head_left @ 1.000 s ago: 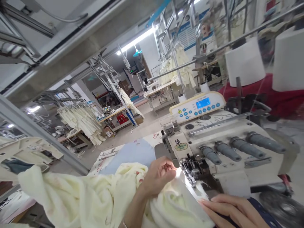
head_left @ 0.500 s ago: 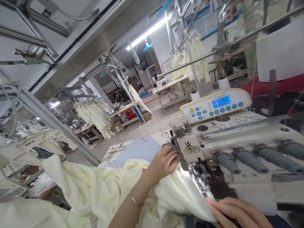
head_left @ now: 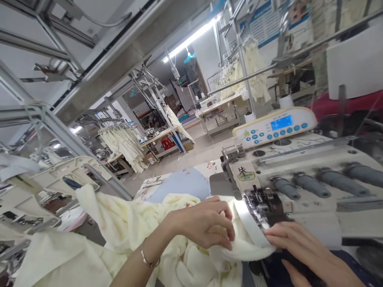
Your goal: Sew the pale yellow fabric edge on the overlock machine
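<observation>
Left hand (head_left: 206,225) bunches cream fabric (head_left: 134,227), fingers curled and pinching a fold, just left of the presser foot (head_left: 259,201). Right hand (head_left: 302,247) lies flat, fingers together, pressing the fabric edge at the sewing machine (head_left: 314,187). Control panel (head_left: 275,127) sits behind. Blue mat (head_left: 182,185) covers the table. Garment racks (head_left: 122,143) stand further back.

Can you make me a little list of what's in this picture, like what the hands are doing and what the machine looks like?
place: a sewing workshop
left hand: rests on the cream fabric, fingers curled into it
right hand: lies flat at the fabric's edge, in front of the machine
sewing machine: white, with four grey knobs along its front
control panel: on top of the machine, blue screen and blue buttons
wrist: a thin bracelet on the left one
background: cream garments hanging on racks
</observation>
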### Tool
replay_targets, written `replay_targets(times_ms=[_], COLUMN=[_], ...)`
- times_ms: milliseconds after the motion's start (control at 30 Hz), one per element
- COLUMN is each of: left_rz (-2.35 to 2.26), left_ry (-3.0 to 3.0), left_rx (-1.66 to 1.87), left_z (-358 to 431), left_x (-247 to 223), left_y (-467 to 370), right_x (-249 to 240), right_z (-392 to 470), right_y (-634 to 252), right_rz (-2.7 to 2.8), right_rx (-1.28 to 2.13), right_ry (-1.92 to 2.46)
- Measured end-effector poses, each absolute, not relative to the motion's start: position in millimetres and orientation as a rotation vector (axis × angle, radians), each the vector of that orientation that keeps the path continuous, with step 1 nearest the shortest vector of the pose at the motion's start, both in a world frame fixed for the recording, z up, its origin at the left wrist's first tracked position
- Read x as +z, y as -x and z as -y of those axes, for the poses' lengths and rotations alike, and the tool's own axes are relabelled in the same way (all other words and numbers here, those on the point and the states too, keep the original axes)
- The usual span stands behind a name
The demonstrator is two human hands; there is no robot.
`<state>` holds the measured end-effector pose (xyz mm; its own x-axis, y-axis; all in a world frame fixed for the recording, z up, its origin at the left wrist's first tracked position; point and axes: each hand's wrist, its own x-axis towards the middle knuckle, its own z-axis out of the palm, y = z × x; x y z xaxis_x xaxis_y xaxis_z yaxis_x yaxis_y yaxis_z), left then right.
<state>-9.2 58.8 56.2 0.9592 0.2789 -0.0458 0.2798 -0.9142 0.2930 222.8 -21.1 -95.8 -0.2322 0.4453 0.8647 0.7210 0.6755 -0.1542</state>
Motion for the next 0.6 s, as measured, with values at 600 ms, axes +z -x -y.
replay_targets(times_ms=[600], left_rz=[-0.375], left_ry=[-2.601], left_rx=[0.438], left_z=[-17], left_x=[68], left_y=[-36], right_x=[-76], right_z=[63], right_y=[-191], right_rz=[1.701], right_rx=[-0.029], right_ry=[0.88])
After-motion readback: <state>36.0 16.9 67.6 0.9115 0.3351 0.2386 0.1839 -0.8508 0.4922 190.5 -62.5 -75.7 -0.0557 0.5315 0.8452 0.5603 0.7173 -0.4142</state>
